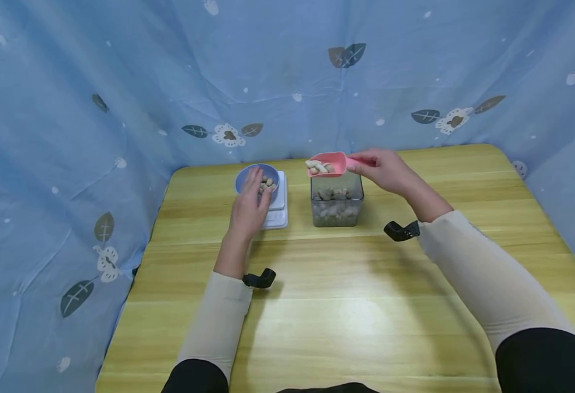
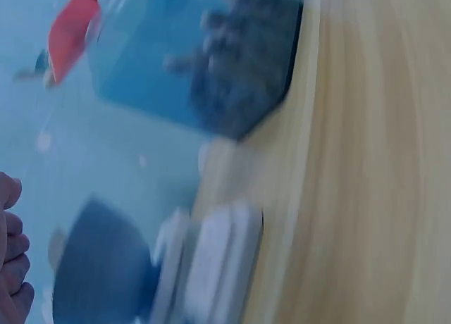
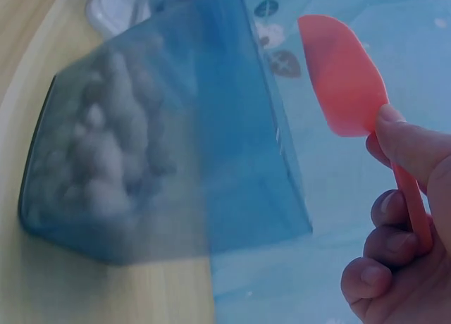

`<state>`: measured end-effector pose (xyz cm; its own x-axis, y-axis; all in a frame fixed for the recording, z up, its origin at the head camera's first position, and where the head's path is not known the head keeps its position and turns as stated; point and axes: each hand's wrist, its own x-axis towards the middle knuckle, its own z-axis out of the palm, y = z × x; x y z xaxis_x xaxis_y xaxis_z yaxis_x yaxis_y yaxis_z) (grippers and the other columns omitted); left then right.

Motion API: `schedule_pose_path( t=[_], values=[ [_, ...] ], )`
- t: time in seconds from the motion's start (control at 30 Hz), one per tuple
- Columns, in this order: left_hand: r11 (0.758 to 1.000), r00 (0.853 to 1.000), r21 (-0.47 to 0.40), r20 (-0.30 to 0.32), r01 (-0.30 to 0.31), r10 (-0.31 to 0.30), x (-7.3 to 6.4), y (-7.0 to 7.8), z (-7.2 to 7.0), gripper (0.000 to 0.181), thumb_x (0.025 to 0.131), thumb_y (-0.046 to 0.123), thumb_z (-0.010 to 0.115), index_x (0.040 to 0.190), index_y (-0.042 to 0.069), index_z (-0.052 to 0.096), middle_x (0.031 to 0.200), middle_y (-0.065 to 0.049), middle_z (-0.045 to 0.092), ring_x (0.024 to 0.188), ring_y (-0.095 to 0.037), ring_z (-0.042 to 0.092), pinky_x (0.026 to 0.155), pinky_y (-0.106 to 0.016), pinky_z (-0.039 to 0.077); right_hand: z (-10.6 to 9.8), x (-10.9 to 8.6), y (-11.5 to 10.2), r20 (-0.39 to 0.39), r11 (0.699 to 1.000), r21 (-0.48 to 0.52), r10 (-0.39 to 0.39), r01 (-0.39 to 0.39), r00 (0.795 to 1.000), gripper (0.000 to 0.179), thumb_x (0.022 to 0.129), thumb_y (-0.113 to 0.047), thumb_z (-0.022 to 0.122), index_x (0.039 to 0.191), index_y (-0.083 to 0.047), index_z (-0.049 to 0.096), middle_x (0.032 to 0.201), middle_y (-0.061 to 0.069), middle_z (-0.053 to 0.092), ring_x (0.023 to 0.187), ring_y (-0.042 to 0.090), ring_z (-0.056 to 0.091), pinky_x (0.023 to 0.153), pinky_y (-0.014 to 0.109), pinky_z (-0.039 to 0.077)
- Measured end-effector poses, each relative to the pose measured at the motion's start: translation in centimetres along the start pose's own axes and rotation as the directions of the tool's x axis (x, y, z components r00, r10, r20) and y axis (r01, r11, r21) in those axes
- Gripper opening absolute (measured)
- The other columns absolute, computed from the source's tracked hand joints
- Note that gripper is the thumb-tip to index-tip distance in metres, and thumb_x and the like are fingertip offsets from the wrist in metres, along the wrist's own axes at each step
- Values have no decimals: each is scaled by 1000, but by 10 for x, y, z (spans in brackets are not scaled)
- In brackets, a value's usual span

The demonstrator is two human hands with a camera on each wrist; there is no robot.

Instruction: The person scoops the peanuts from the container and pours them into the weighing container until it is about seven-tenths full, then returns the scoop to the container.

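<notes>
My right hand [image 1: 383,170] grips the handle of a pink scoop [image 1: 337,161], with the thumb along its top in the right wrist view. Several peanuts in the shell [image 1: 319,166] lie in the scoop. It is held above the back of a clear grey container [image 1: 336,214], partly filled with more peanuts [image 3: 106,148]. On the left, my left hand [image 1: 249,210] is over the near left side of a blue bowl [image 1: 240,176], covering part of it; whether it touches the bowl I cannot tell. Round tan pieces [image 1: 267,183] show inside the bowl.
Under the bowl is a white kitchen scale [image 1: 276,218], left of the container. The wooden table [image 1: 327,305] reaches back to a blue patterned curtain [image 1: 287,71]. A black wrist camera [image 1: 401,231] sticks out from the right sleeve, another [image 1: 262,278] from the left.
</notes>
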<state>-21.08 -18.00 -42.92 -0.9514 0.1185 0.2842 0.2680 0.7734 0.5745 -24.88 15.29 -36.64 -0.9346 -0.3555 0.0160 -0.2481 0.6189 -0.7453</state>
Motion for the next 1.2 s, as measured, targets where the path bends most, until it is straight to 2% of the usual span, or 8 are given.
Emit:
schedule_pose_path(
  t=[0.17, 0.33, 0.57, 0.73, 0.87, 1.0, 1.1, 1.2],
  values=[
    [991, 991, 20, -16, 135, -135, -6, -32, -10, 61, 104, 33, 43, 157, 7, 24, 166, -3, 12, 153, -22, 12, 123, -47, 20, 12, 13, -18, 0, 999, 14, -38, 38, 999, 43, 97, -37, 61, 135, -15, 62, 125, 10, 63, 100, 24, 55, 81, 40, 47],
    [975, 975, -19, 4, 221, -221, -8, -48, -11, 65, 105, 36, 41, 158, 9, 17, 166, -1, 6, 153, -24, 9, 123, -50, 15, 26, 31, -37, 27, 999, 12, -51, 51, 998, 45, 97, -37, 61, 137, -15, 60, 132, 10, 61, 109, 25, 56, 88, 42, 49],
    [968, 970, -57, 16, 243, -243, -10, -55, -8, 64, 105, 37, 40, 157, 8, 20, 165, -8, 14, 151, -28, 17, 124, -45, 16, 49, 53, -59, 88, 996, -21, -87, 90, 992, 43, 98, -37, 60, 135, -16, 61, 123, 8, 64, 104, 24, 54, 86, 41, 49],
    [967, 969, -64, 14, 247, -247, -11, -54, -9, 63, 105, 36, 41, 157, 8, 21, 165, -8, 16, 151, -29, 19, 124, -46, 17, 69, 68, -68, 129, 981, -106, -146, 160, 981, 33, 99, -33, 58, 125, -16, 68, 109, 7, 69, 91, 23, 54, 77, 38, 47],
    [967, 969, -64, 11, 248, -247, -12, -54, -7, 62, 105, 36, 41, 157, 8, 21, 165, -8, 17, 151, -29, 19, 124, -45, 17, 85, 75, -75, 154, 963, -184, -167, 195, 974, 34, 100, -31, 58, 127, -12, 68, 110, 10, 70, 88, 24, 56, 75, 38, 46],
    [967, 969, -63, 10, 248, -248, -13, -54, -6, 63, 105, 38, 40, 157, 9, 21, 165, -7, 17, 151, -28, 19, 124, -45, 18, 99, 75, -84, 160, 924, -304, -189, 230, 969, 35, 100, -27, 59, 130, -11, 66, 110, 11, 67, 92, 25, 55, 79, 39, 47],
    [968, 970, -60, 13, 245, -245, -13, -55, -6, 64, 105, 40, 39, 157, 9, 20, 165, -7, 16, 151, -27, 18, 124, -44, 17, 105, 72, -91, 138, 862, -411, -265, 298, 954, 30, 99, -23, 61, 125, -12, 69, 102, 10, 65, 88, 25, 53, 76, 38, 47],
    [969, 970, -50, 12, 244, -244, -13, -57, -7, 64, 105, 41, 38, 158, 9, 19, 165, -6, 15, 151, -27, 17, 124, -44, 17, 109, 70, -98, 100, 798, -481, -361, 363, 927, 24, 99, -19, 61, 118, -13, 73, 91, 10, 61, 79, 25, 50, 68, 36, 44]
  ],
)
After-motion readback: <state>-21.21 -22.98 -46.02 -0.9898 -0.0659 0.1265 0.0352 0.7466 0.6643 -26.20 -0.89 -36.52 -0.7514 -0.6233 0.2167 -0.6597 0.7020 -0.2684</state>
